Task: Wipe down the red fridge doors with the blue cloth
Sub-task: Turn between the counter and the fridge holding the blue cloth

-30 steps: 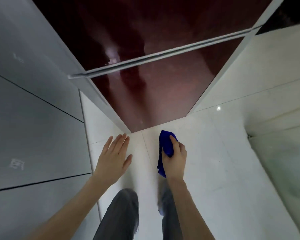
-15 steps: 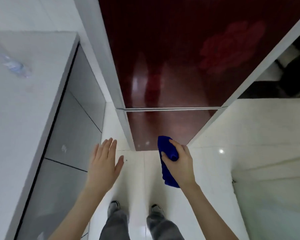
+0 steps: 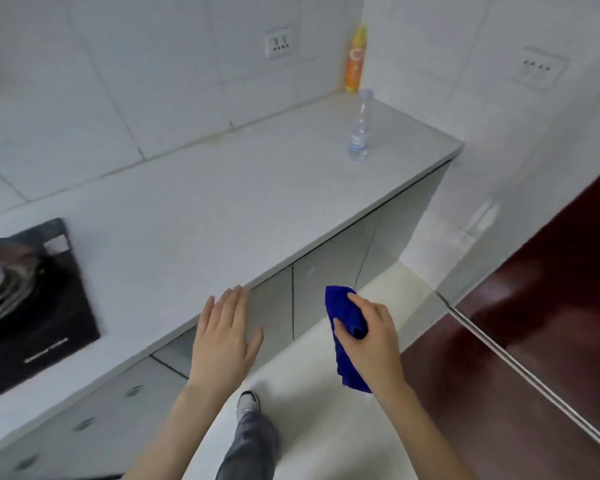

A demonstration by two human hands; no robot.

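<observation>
The glossy red fridge doors fill the right edge of the head view, split by a silver strip. My right hand grips the bunched blue cloth in the air over the floor, left of the fridge and apart from it. My left hand is held out flat with straight fingers, its fingertips near the front edge of the counter; it holds nothing.
A grey counter runs along the tiled wall with cabinet doors below. On it stand a clear water bottle and an orange spray bottle in the corner. A black gas hob sits at the left. My leg and shoe are on the pale floor.
The view has swung left from the fridge doors to the counter. The fridge now lies at the right edge. Both hands keep their pose, the right one still holding the cloth.
</observation>
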